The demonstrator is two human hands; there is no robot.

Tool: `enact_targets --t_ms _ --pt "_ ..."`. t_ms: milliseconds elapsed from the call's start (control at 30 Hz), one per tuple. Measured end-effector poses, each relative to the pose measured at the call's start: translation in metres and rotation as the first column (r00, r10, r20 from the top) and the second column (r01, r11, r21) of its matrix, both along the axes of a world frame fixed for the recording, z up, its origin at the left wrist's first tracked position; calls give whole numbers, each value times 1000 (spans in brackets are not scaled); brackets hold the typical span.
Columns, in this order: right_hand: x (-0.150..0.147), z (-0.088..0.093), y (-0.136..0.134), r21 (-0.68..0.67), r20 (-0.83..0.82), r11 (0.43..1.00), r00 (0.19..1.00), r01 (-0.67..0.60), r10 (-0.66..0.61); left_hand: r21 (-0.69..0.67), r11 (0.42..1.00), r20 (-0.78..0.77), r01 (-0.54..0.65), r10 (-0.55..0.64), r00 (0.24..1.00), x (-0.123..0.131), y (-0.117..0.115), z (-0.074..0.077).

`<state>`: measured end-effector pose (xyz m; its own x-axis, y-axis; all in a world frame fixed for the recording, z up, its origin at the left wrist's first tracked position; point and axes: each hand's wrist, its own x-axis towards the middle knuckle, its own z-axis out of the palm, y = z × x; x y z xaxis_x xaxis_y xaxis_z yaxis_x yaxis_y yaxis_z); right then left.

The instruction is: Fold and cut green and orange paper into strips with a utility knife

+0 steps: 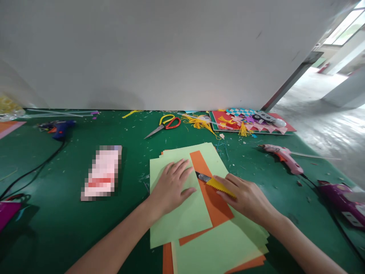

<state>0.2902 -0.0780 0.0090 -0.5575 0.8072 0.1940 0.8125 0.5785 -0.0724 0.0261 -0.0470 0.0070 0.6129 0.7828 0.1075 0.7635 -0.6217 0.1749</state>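
My left hand (173, 186) lies flat, fingers spread, on a light green sheet of paper (176, 224). An orange sheet of paper (215, 201) shows from under that sheet's right edge. In my right hand (245, 194) is a yellow utility knife (219, 186), its dark blade pointing left at the edge of the green sheet. Whether the blade touches the paper I cannot tell. More green paper (216, 247) and orange sheets are stacked beneath, their corners fanned unevenly.
Scissors (165, 125) with yellow and red handles lie beyond the paper. A pink glue gun (282, 156) is at right, a blue glue gun (59, 128) at left. A blurred pink item (102, 171) sits left on the green table (131, 160). Yellow tassels (199, 121) lie by the wall.
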Motion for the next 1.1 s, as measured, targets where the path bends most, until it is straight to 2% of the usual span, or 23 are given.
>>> enact_targets --t_ms 400,633,1100 --pt "-14 0 2 49 11 998 999 46 -47 2 1000 11 -2 2 1000 0 1 -2" --pt "-16 0 5 31 16 998 998 60 -60 9 1000 11 -7 7 1000 0 0 -3" --pt "-20 2 22 30 56 998 996 63 -65 12 1000 18 -1 0 1000 0 1 -4"
